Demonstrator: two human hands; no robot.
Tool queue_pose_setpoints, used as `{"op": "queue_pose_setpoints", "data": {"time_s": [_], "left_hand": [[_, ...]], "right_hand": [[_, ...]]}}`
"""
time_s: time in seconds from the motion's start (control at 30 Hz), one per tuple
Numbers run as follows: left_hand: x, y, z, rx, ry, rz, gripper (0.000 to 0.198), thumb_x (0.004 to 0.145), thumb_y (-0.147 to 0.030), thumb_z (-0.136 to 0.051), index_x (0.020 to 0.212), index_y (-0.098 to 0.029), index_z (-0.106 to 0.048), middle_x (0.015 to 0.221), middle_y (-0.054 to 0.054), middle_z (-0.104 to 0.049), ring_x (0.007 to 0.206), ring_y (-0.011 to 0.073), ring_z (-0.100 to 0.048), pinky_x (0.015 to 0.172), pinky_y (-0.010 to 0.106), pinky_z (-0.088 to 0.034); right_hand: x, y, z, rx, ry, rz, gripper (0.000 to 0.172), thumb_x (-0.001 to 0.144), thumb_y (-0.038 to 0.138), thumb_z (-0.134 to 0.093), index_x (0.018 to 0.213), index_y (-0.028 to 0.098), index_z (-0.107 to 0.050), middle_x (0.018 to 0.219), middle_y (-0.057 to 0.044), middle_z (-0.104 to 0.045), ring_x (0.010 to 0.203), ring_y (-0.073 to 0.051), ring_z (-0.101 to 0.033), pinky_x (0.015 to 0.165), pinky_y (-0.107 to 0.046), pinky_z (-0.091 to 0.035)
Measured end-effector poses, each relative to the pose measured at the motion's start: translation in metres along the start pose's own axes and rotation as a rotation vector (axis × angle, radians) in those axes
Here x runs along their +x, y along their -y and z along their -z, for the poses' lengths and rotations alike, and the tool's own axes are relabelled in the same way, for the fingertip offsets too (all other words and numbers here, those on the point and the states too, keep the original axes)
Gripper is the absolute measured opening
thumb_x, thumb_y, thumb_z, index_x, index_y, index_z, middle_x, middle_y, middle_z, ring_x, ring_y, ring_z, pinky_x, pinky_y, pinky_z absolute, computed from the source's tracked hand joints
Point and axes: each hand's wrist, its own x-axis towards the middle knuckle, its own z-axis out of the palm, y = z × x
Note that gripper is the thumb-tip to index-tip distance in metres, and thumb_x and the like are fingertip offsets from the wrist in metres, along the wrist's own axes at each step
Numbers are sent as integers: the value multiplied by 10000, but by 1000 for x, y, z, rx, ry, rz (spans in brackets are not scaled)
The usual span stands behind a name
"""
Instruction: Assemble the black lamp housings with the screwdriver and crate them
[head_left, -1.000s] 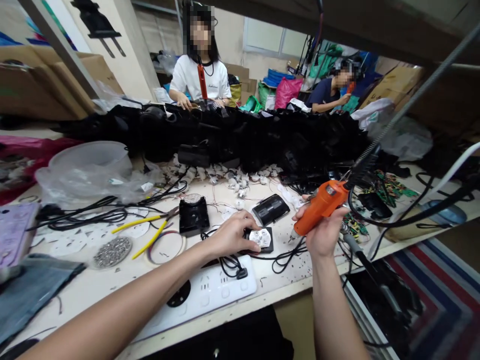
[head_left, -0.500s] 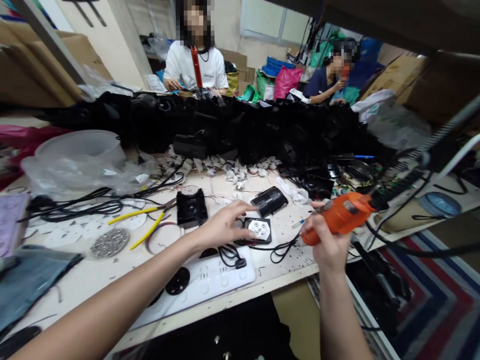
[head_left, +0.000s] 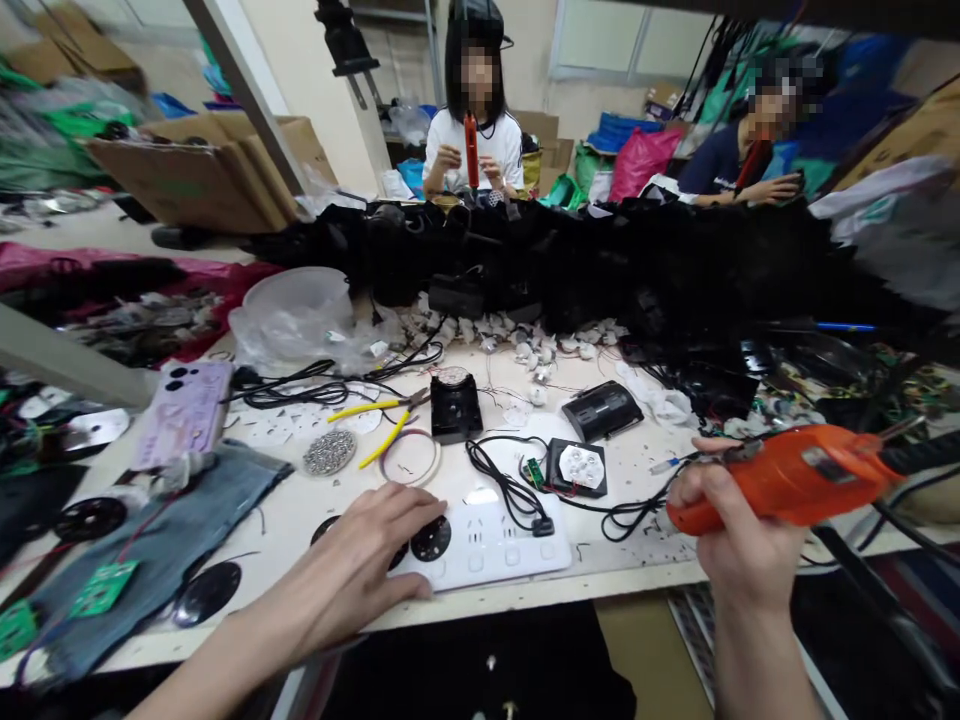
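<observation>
My right hand (head_left: pixel 739 540) is wrapped round an orange electric screwdriver (head_left: pixel 806 470), its tip pointing left above the table. Palm down, my left hand (head_left: pixel 375 550) lies over the left end of a white power strip (head_left: pixel 517 560), thumb apart from the fingers. Its fingertips reach a black perforated disc (head_left: pixel 433 540); whether they grip it I cannot tell. Between the hands, a black square housing (head_left: pixel 598 488) carries a white LED plate (head_left: pixel 581 466), with a small green circuit board (head_left: pixel 534 474) and a coiled black cable (head_left: pixel 499 480) beside it.
Yellow-handled pliers (head_left: pixel 382 440), a pile of small screws (head_left: pixel 330 453), an open black case (head_left: pixel 455 410) and another black casing (head_left: pixel 602 410) lie farther back. Black parts (head_left: pixel 555 260) are heaped along the table's far side. Two people sit beyond. A purple phone (head_left: pixel 187 410) is left.
My left hand has moved from the LED plate back and left to the power strip. My right hand still holds the screwdriver. The view has turned left.
</observation>
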Motion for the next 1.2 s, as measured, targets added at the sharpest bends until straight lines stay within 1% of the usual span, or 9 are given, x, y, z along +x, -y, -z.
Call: {"op": "queue_pose_setpoints", "data": {"time_s": [0.27,0.47,0.57,0.67,0.77,0.9,0.97,1.1,1.2], "left_hand": [[12,12,-2,56,34,-64,353,852,-350,-606,1194,-269,-636,1122,70,-670,1008,242,-608,887,336,-478],[19,28,-4,37,78,-153,401,806,-475,-633,1149,-273,-680,1094,67,-703,983,243,-652,852,285,-511],[18,42,-16,-8,9,-152,408,775,-483,-658,1133,-289,-688,1077,60,-708,964,242,-661,841,272,-520],[18,48,-23,-29,-31,-139,357,808,-477,-613,1108,-304,-699,1055,55,-709,942,236,-662,833,272,-523],[21,45,-17,-5,-7,-165,323,844,-457,-572,1103,-314,-702,1042,49,-713,925,217,-670,821,252,-527],[25,29,5,49,161,-203,388,836,-450,-609,1185,-287,-658,1143,75,-683,1008,236,-654,861,278,-525],[26,21,12,36,190,-194,412,842,-448,-611,1206,-255,-637,1121,90,-675,1007,238,-643,861,299,-523],[26,16,15,47,235,-156,406,891,-438,-542,1227,-219,-604,1111,101,-650,1014,242,-620,876,340,-510],[23,18,13,57,221,-138,404,913,-440,-501,1242,-223,-590,1129,101,-639,1034,246,-613,897,354,-498]], "right_hand": [[5,-1,1,10,-10,44,266,774,292,-713,966,160,-584,537,44,-559,445,-124,-520,442,-267,-427],[11,-3,11,-18,-93,94,244,781,269,-695,976,169,-588,542,56,-551,429,-105,-509,414,-242,-417],[15,-7,12,-24,-148,124,251,781,288,-688,976,169,-582,539,57,-550,428,-103,-513,393,-225,-413],[24,-17,8,-62,-258,179,282,763,324,-696,967,173,-571,539,66,-539,435,-103,-523,412,-225,-445],[38,-31,0,-131,-347,215,307,743,367,-701,942,171,-573,540,66,-532,415,-104,-517,414,-234,-453],[53,-47,-6,-225,-420,234,319,709,393,-711,884,150,-601,531,50,-547,390,-108,-503,416,-256,-452],[57,-53,-8,-229,-455,261,309,684,377,-725,851,143,-609,526,43,-557,391,-116,-512,424,-266,-453],[60,-59,-10,-189,-459,271,287,655,329,-731,838,134,-627,507,41,-561,379,-135,-516,412,-280,-448],[62,-57,-12,-185,-446,258,280,653,336,-724,827,138,-629,492,46,-552,365,-133,-503,386,-273,-433]]}}
